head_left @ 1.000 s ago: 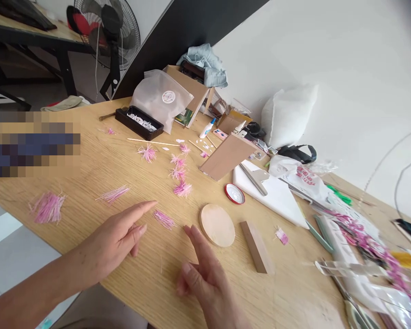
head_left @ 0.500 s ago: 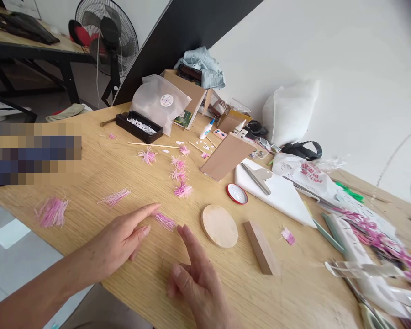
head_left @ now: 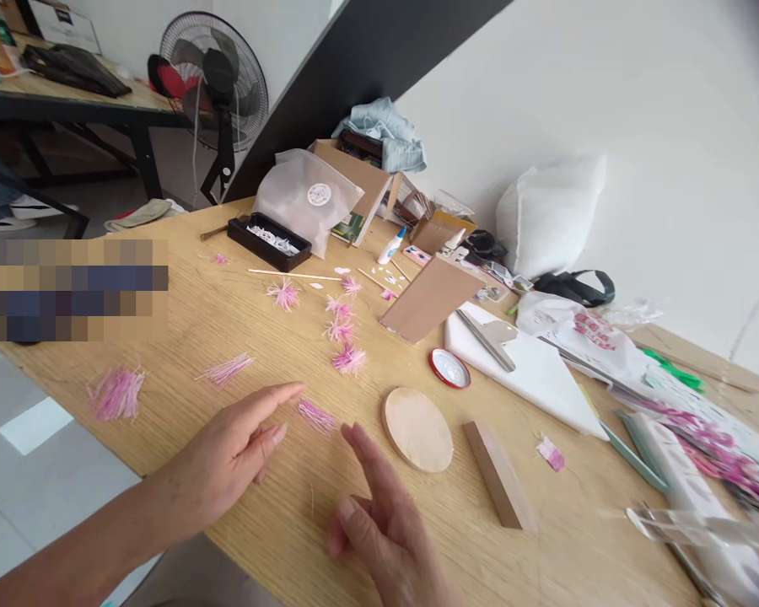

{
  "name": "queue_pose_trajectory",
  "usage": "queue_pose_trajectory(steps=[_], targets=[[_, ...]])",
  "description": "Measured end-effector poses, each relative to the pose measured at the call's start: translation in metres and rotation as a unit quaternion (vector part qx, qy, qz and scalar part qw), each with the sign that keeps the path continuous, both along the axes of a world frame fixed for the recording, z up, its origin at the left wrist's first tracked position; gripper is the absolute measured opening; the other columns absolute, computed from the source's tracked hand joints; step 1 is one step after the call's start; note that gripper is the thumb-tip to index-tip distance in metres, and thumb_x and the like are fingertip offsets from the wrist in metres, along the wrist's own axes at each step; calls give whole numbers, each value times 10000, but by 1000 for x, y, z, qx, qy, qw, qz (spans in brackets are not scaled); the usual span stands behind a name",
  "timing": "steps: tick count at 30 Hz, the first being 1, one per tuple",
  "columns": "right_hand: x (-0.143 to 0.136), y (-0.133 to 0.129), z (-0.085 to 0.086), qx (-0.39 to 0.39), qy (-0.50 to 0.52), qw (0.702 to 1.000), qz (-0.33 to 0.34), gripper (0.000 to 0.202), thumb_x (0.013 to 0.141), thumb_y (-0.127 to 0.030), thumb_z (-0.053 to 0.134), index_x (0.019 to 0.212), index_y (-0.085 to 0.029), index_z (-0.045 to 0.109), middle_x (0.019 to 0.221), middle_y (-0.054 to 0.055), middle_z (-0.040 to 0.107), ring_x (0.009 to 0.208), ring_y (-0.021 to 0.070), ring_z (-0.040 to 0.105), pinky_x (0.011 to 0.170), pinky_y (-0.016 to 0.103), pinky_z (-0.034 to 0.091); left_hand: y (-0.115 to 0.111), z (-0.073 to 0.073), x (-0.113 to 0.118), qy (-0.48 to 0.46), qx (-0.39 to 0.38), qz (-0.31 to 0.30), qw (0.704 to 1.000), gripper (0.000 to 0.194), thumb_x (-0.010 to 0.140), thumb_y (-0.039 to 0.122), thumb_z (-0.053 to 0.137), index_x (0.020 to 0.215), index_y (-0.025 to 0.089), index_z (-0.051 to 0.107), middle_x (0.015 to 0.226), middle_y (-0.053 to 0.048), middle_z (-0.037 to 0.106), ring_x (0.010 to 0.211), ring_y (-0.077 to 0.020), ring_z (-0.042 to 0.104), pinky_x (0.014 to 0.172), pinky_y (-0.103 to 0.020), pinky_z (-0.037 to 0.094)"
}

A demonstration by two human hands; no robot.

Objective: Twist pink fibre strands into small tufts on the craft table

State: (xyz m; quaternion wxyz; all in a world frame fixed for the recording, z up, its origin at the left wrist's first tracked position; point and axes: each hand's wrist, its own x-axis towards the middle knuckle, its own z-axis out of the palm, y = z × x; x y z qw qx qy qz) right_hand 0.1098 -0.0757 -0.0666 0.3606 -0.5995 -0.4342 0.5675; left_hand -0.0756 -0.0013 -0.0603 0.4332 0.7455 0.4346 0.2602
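A small bunch of pink and white strands [head_left: 316, 416] lies on the wooden table between my hands. My left hand [head_left: 234, 443] is at its left, forefinger stretched out close to the strands and nothing held. To the right, my right hand [head_left: 385, 523] has its forefinger extended and its other fingers partly curled, with nothing visible in it. A looser bunch of strands [head_left: 226, 369] and a thicker pink bundle [head_left: 117, 393] lie farther left. Several fluffy pink tufts [head_left: 349, 359] sit beyond my hands. A round wooden disc [head_left: 418, 428] is just past my right fingertips.
Right of the disc are a wooden block [head_left: 494, 476] and a pink-and-white scrap [head_left: 551, 453]. Beyond stand a red-rimmed lid [head_left: 449, 368], a tilted brown board [head_left: 428, 299], a glue bottle [head_left: 392, 245] and a black tray [head_left: 269, 243]. Scissors and plastic packaging crowd the right side.
The camera view has turned slightly, so everything sits a little farther right and lower. Both hands keep nearly the same pose around the small bunch of strands, which stays on the table.
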Motion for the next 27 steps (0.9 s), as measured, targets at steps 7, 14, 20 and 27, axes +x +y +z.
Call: queue_pose_trajectory(steps=[7, 14, 20, 27], targets=[[21, 36, 26, 285, -282, 916, 22, 106, 772, -262, 542, 854, -246, 606, 702, 4, 611, 547, 134, 539, 526, 257, 440, -12, 6, -11, 29, 120, -160, 979, 245, 885, 169, 381, 674, 175, 506, 618, 24, 508, 572, -101, 462, 526, -191, 360], [-28, 105, 46, 345, -425, 806, 226, 185, 764, -69, 512, 775, -211, 631, 775, 26, 621, 737, 164, 573, 639, 275, 445, -10, -6, -12, 100, 185, -190, 959, 273, 853, 149, 453, 592, 176, 382, 587, 42, 474, 557, -101, 427, 515, -215, 317], [-59, 150, 29, 301, -434, 789, 314, 185, 733, -51, 543, 800, -189, 647, 823, 38, 610, 794, 168, 556, 693, 282, 421, -8, -3, -10, 103, 174, -183, 962, 300, 829, 156, 522, 565, 170, 380, 570, 59, 472, 538, -85, 425, 502, -197, 322], [-72, 178, 27, 234, -433, 806, 329, 225, 657, 3, 480, 586, -177, 595, 659, -13, 569, 623, 102, 499, 574, 208, 349, -6, -11, -8, 97, 175, -186, 962, 352, 801, 160, 574, 534, 161, 344, 556, 68, 464, 514, -68, 409, 478, -188, 313]])
